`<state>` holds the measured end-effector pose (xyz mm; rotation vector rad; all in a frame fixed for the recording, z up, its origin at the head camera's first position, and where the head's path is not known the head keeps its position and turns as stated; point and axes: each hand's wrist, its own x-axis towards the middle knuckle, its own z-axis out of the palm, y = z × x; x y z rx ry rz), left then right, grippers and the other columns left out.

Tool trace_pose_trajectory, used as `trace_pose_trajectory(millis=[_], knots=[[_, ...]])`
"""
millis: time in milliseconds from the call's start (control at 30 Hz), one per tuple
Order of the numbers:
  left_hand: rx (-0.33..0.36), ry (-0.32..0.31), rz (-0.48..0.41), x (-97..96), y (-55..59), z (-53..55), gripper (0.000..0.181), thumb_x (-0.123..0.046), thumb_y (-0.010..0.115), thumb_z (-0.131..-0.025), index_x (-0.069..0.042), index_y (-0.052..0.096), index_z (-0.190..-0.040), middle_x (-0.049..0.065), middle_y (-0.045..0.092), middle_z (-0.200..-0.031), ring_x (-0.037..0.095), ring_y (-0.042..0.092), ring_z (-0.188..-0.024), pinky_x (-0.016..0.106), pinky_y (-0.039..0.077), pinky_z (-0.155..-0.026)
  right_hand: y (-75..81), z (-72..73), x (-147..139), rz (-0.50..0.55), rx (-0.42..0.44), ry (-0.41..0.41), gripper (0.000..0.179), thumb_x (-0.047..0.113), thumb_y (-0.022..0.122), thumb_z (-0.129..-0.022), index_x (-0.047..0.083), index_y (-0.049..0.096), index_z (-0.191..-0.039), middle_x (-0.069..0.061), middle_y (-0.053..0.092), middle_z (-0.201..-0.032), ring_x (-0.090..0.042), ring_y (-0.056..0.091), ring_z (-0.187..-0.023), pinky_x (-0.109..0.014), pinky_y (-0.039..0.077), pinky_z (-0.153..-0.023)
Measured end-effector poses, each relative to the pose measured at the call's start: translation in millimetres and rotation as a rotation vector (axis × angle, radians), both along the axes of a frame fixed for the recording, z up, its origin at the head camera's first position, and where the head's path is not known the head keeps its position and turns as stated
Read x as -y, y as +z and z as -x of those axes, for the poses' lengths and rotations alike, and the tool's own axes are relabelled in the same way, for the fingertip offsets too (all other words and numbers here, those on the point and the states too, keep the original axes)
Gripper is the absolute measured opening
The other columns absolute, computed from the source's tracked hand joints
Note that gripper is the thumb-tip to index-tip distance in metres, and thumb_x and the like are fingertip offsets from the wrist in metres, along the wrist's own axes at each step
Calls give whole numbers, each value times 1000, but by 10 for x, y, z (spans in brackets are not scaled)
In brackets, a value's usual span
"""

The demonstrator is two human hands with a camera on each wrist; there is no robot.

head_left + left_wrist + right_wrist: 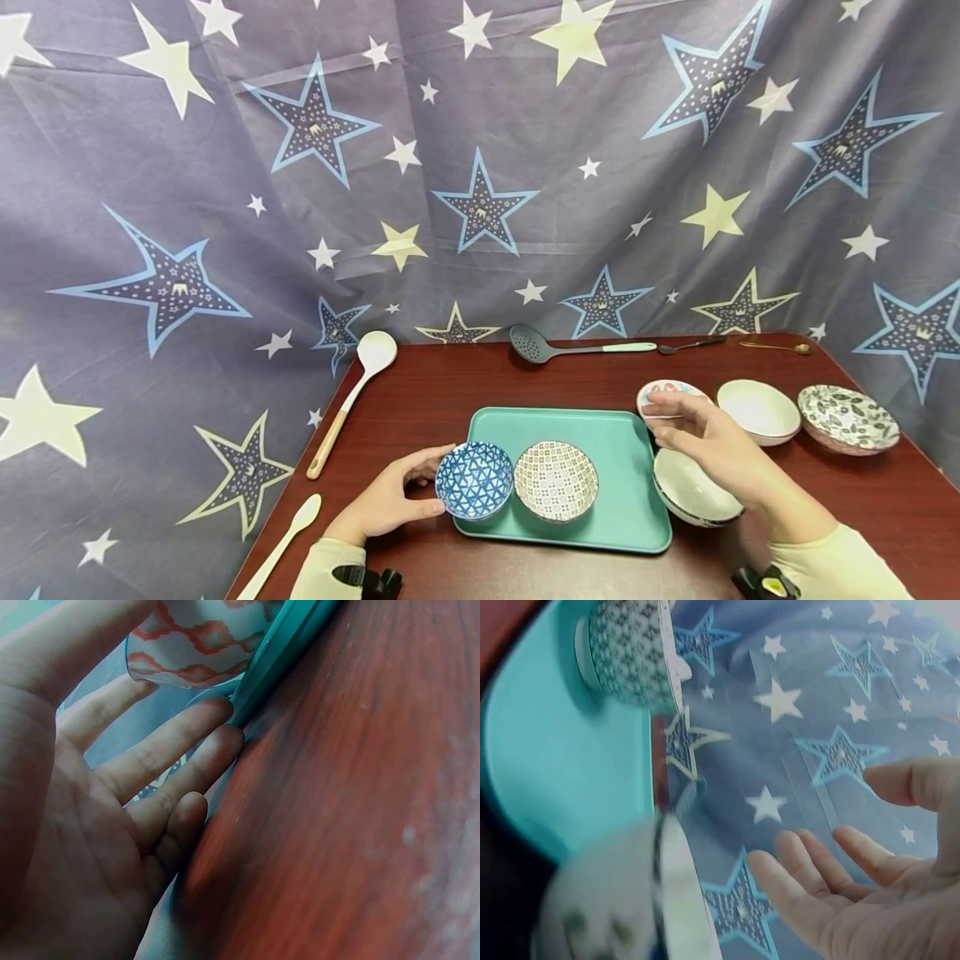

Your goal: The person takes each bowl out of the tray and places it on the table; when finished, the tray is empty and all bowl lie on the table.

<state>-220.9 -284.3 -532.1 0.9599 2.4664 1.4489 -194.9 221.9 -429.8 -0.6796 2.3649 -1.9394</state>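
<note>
My left hand (397,498) is at the left side of a blue-and-white triangle-patterned bowl (474,481), thumb and forefinger at its rim. In the left wrist view, the fingers (169,754) stretch out beside the bowl's white outside with orange wavy bands (199,645). A brown-and-cream patterned bowl (556,481) sits right of the blue one; both are over the teal tray (622,529). My right hand (701,442) hovers with spread fingers over a dark-rimmed white bowl (693,492) and partly hides a small pink-patterned bowl (667,387). Nothing lies between its fingers in the right wrist view.
A cream bowl (759,410) and a leaf-patterned bowl (847,419) stand on the right. Along the back lie a grey slotted spoon (532,343), a dark small spoon (690,345) and a gold spoon (776,346). A white ladle (375,354) and cream spoon (281,546) lie left.
</note>
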Motion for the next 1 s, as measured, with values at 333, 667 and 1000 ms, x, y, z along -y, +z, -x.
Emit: trace_pose_trajectory(millis=[333,667,1000], knots=[[-5,1,-12,-18,50,-19,75,-17,82,-91,-18,48,-158,3,69,-129,23,66,-112,38,53,-91,-65,-3,386,-59,83,24,50,6,66,-102,-6,49,-147,-24,60,-138,-29,65,-121,-26,54,-93],[-4,3,-6,-23,47,-18,74,-17,82,-91,-19,49,-158,2,69,-129,23,66,-112,37,53,-92,-222,-41,746,-80,137,16,50,5,67,-100,0,51,-147,-23,59,-137,-44,60,-126,-28,54,-92],[-1,13,9,-13,27,-19,75,-19,82,-92,-20,48,-158,0,69,-129,22,66,-112,36,53,-92,-392,-41,920,-142,140,-35,51,6,67,-100,-4,49,-147,-24,60,-138,-42,59,-127,-45,52,-98]])
